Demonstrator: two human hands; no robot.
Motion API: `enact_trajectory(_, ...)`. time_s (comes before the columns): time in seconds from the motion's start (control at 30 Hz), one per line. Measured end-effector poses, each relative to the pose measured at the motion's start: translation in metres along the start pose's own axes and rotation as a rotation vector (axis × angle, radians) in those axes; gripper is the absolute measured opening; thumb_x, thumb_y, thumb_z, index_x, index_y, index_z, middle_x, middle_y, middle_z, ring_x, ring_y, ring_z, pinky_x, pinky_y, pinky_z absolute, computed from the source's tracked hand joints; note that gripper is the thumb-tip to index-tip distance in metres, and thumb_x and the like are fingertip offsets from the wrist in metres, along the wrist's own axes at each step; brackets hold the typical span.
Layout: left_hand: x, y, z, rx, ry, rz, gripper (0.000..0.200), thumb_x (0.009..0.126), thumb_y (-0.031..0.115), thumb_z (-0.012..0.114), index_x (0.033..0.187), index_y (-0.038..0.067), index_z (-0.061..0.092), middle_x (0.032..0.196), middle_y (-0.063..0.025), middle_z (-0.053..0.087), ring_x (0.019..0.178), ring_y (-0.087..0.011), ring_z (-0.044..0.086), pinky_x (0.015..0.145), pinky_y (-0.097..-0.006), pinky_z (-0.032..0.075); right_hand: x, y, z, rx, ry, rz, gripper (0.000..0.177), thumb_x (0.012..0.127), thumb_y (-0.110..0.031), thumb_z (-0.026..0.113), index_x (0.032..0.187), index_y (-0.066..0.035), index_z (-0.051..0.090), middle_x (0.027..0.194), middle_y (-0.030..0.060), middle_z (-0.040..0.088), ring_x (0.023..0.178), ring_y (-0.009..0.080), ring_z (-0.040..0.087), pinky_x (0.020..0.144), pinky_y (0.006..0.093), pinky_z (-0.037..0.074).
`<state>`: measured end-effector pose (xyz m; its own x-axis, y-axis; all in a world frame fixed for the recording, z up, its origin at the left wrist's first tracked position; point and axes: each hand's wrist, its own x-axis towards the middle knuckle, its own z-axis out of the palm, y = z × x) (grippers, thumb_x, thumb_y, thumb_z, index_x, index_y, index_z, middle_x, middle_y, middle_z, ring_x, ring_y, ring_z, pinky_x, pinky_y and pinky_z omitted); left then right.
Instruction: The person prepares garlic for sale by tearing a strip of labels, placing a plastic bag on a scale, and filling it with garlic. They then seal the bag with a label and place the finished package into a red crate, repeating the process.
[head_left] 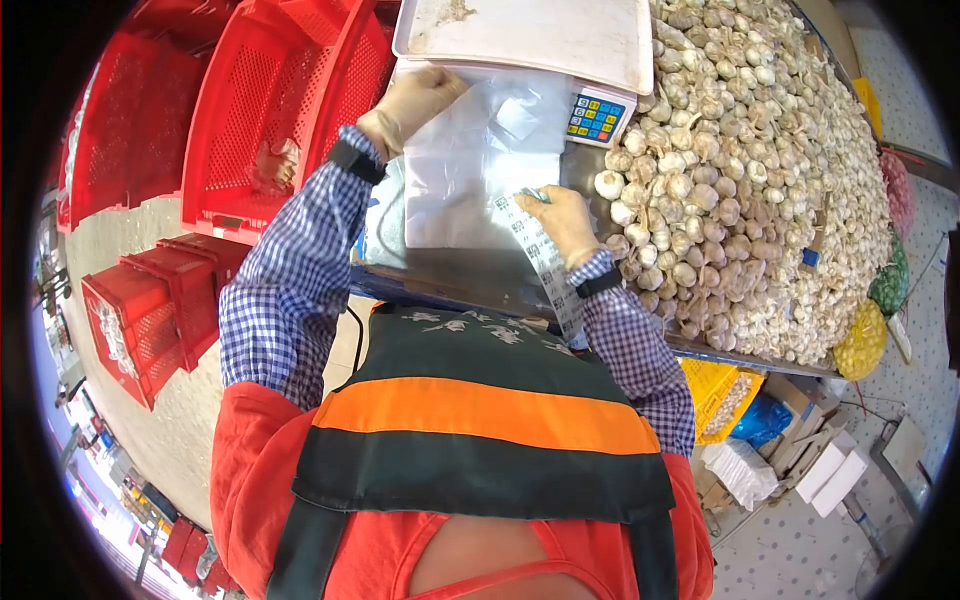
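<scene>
A flat clear plastic bag [455,175] lies on the table in front of the scale, perhaps with others under it. My left hand [412,108] is closed at its upper left corner, fingers pinched together on the plastic. My right hand [562,222], near the bag's lower right corner, grips a strip of printed labels [545,262] between thumb and fingers. The strip's upper end touches or overhangs the bag, and its tail hangs down past my right wrist toward my apron. The scale [600,115], with its keypad and pale tray [525,35], stands just beyond the bag.
A large heap of garlic bulbs [740,190] covers the table's right side. Red crates [215,200] stand at the left, one with a little garlic inside. A yellow crate [725,400], cartons [790,420] and net bags [860,340] are at the lower right.
</scene>
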<state>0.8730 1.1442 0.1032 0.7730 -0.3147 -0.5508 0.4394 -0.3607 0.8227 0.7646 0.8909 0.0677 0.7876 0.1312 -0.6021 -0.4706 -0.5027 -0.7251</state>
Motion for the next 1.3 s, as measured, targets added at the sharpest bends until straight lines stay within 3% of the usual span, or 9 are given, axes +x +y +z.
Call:
enact_trajectory(0.13,-0.056,0.024,0.029,0.695,0.84,0.916,0.019,0.09,0.011,0.057,0.106,0.003,0.06,0.095,-0.011,0.066,0.087,-0.0256,0.064,0.08,-0.0313,0.051,0.016,0.007,0.008,-0.508,0.156,-0.011,0.052,0.079,-0.052,0.065,0.094,-0.002,0.07,0.084,0.0171,0.069,0.078,0.0322,0.066,0.072,0.0374,0.049)
enact_trajectory(0.2,-0.063,-0.004,0.076,0.34,0.226,0.704,0.021,0.09,0.013,0.055,0.108,0.004,0.059,0.103,-0.0118,0.063,0.095,-0.0273,0.061,0.083,-0.0328,0.05,0.017,0.007,0.012,-0.478,0.166,0.008,0.055,0.075,-0.057,0.067,0.095,-0.006,0.071,0.085,0.0176,0.069,0.082,0.0345,0.065,0.075,0.0403,0.049)
enact_trajectory(0.27,-0.064,-0.003,0.107,1.026,-0.147,0.278,0.028,0.089,0.015,0.054,0.115,0.007,0.057,0.115,-0.0107,0.059,0.106,-0.0265,0.057,0.089,-0.0345,0.047,0.023,0.012,0.016,-0.61,0.189,0.057,0.053,0.074,-0.055,0.068,0.096,-0.006,0.071,0.086,0.0168,0.069,0.083,0.0347,0.066,0.074,0.0404,0.049)
enact_trajectory(0.4,-0.025,-0.088,0.112,0.974,0.06,0.897,0.038,0.087,0.017,0.054,0.124,0.01,0.051,0.126,-0.0096,0.053,0.114,-0.0248,0.052,0.094,-0.0357,0.044,0.018,0.013,-0.005,-0.615,0.131,0.095,0.057,0.074,-0.056,0.066,0.095,-0.003,0.071,0.089,0.0195,0.068,0.085,0.0354,0.066,0.076,0.0404,0.05)
enact_trajectory(0.5,-0.028,-0.087,0.115,0.957,0.027,0.779,0.044,0.086,0.016,0.054,0.13,0.013,0.047,0.127,-0.0076,0.053,0.116,-0.0251,0.051,0.099,-0.0355,0.04,0.001,0.007,-0.029,-0.616,-0.215,0.194,0.058,0.075,-0.053,0.068,0.095,0.001,0.07,0.091,0.0202,0.069,0.084,0.033,0.067,0.077,0.0375,0.05)
enact_trajectory(0.87,-0.02,-0.069,0.122,1.283,-0.013,0.733,0.036,0.086,0.02,0.05,0.121,0.014,0.053,0.1,-0.0084,0.057,0.094,-0.0271,0.059,0.084,-0.0368,0.05,-0.065,0.058,-0.045,0.511,-0.298,-0.048,0.03,0.092,-0.015,0.057,0.117,0.002,0.053,0.097,0.0111,0.067,0.083,0.0181,0.065,0.075,0.0288,0.052)
enact_trajectory(0.93,-0.029,-0.078,0.117,1.325,-0.045,0.802,0.039,0.088,0.021,0.055,0.126,0.017,0.051,0.126,-0.0101,0.052,0.111,-0.026,0.054,0.096,-0.0376,0.044,-0.069,0.043,-0.044,0.635,-0.318,-0.055,0.03,0.094,-0.012,0.053,0.12,0.002,0.046,0.098,0.015,0.066,0.085,0.0218,0.066,0.076,0.0318,0.054)
enact_trajectory(1.23,-0.014,-0.085,0.088,1.013,-0.038,0.662,0.018,0.09,0.019,0.058,0.1,0.005,0.064,0.106,-0.0079,0.065,0.098,-0.0227,0.061,0.09,-0.0329,0.048,-0.044,0.051,-0.032,0.334,-0.158,-0.14,0.028,0.095,-0.007,0.049,0.12,0.003,0.044,0.087,0.0152,0.064,0.068,0.0209,0.066,0.054,0.0299,0.055)
enact_trajectory(1.3,0.002,-0.097,0.078,0.229,-0.184,0.441,0.011,0.091,0.012,0.059,0.097,0.005,0.065,0.095,-0.0033,0.067,0.088,-0.0154,0.062,0.082,-0.0278,0.049,-0.048,0.039,-0.028,0.471,-0.136,-0.146,0.03,0.094,-0.005,0.05,0.122,0.003,0.044,0.085,0.013,0.064,0.068,0.0201,0.066,0.053,0.0297,0.055)
